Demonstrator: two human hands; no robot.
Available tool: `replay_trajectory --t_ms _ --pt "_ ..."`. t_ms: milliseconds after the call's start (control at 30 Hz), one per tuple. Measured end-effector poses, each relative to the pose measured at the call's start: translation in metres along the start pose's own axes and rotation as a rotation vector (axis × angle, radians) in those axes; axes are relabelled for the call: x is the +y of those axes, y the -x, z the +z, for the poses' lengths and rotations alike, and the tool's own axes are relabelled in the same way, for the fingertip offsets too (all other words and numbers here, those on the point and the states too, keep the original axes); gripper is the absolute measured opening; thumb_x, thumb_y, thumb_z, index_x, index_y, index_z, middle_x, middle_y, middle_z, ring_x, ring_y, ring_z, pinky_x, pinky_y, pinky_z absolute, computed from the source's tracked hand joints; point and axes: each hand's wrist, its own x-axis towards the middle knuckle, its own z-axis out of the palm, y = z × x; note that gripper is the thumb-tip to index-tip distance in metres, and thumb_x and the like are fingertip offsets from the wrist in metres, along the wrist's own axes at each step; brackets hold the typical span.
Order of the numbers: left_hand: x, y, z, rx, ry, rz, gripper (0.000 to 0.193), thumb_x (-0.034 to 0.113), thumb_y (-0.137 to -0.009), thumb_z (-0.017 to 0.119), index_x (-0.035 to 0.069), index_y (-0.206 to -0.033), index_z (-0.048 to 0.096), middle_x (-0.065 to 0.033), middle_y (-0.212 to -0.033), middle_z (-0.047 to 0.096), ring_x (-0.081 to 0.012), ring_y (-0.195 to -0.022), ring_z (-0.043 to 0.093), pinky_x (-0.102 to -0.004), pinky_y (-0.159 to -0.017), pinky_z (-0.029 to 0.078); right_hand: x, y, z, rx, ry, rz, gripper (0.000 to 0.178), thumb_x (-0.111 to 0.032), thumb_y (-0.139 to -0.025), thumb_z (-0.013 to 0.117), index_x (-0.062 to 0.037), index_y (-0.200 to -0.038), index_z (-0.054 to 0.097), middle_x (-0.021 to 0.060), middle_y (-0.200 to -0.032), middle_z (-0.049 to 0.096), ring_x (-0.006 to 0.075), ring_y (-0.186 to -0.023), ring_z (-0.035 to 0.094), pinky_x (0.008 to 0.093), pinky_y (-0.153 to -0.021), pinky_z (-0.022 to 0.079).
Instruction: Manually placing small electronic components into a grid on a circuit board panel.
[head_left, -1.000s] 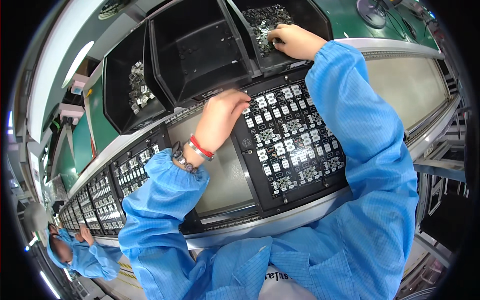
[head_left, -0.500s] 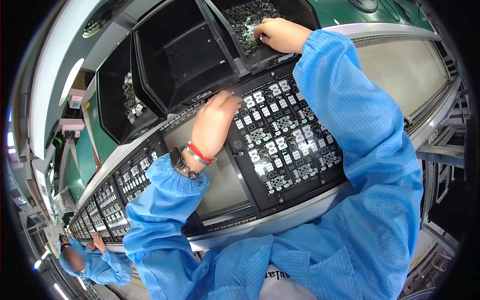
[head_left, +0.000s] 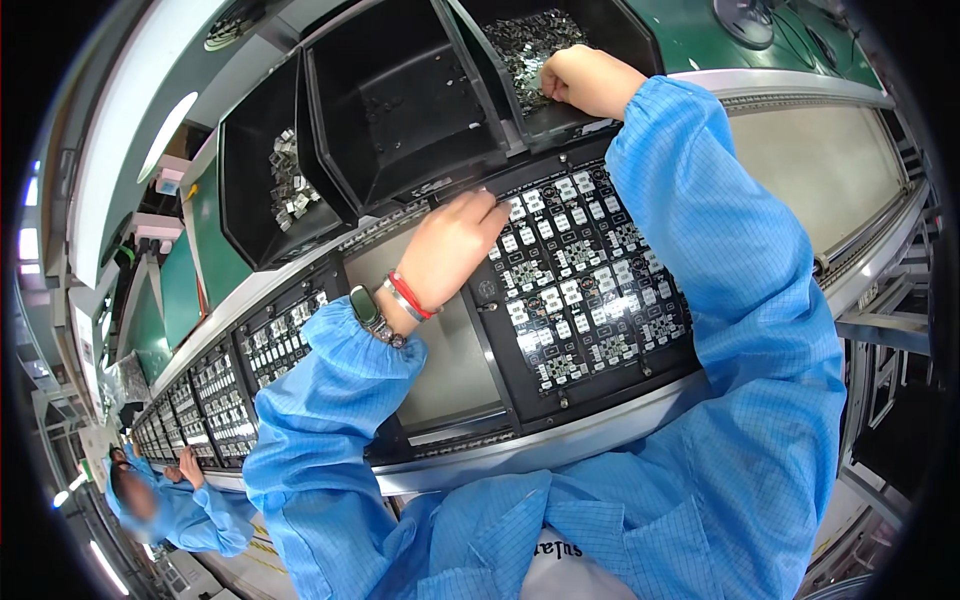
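Observation:
My right hand [head_left: 594, 82] reaches into a black bin [head_left: 628, 45] at the top, its fingers closed over a heap of small dark and shiny parts [head_left: 520, 52]. Whatever it pinches is hidden. My left hand [head_left: 455, 248], with a red band and a watch at the wrist, hovers by the upper left corner of a circuit board panel [head_left: 583, 287]. Its fingers are curled together, and a tiny object seems to show at the fingertips. Many pale rectangular components cover the panel, which lies in a black carrier frame [head_left: 487, 330] on the conveyor line.
A middle black bin [head_left: 400, 75] holds a few scattered bits; a left bin [head_left: 245, 165] holds silvery parts [head_left: 292, 185]. More loaded carriers [head_left: 222, 400] line the conveyor to the left, where a co-worker in blue [head_left: 205, 515] works. A metal rail [head_left: 660, 395] edges the line nearest me.
My right hand stays in the bin, its fingers drawn closer together. My left hand stays by the panel's corner. The whole view has shifted slightly.

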Motion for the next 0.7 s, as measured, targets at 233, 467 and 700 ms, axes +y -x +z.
replay_trajectory --t_ms 233,467,700 --pt "-0.014 -0.048 -0.054 0.231 -0.241 -0.127 0.027 0.004 -0.071 0.056 0.003 -0.098 0.055 -0.0085 -0.076 0.051 -0.0252 -0.072 0.055 -0.0354 -0.063 0.049 0.003 0.005 -0.011 0.161 -0.046 -0.017 0.003 -0.002 -0.075 0.064 -0.0024 -0.077 0.066 0.0105 -0.073 0.066 0.0227 -0.069 0.066 0.0311 -0.065 0.052" --pt "-0.115 -0.111 -0.039 -0.343 -0.415 -0.669 0.014 0.007 -0.079 0.059 0.001 -0.088 0.067 -0.0205 -0.096 0.066 -0.0339 -0.089 0.065 -0.0408 -0.074 0.054 0.003 0.007 -0.029 0.402 -0.159 -0.087 0.011 -0.005 -0.081 0.063 -0.0025 -0.092 0.065 0.0073 -0.080 0.067 0.0157 -0.073 0.064 0.0278 -0.068 0.051" --pt "-0.127 -0.116 -0.009 -0.321 -0.395 -0.713 0.023 0.005 -0.083 0.054 0.005 -0.101 0.068 -0.0199 -0.102 0.065 -0.0342 -0.096 0.064 -0.0412 -0.080 0.054 -0.029 0.064 -0.065 0.381 -0.252 -0.237 0.012 0.000 -0.086 0.057 0.0010 -0.095 0.064 0.0065 -0.093 0.063 0.0152 -0.086 0.061 0.0240 -0.076 0.046"
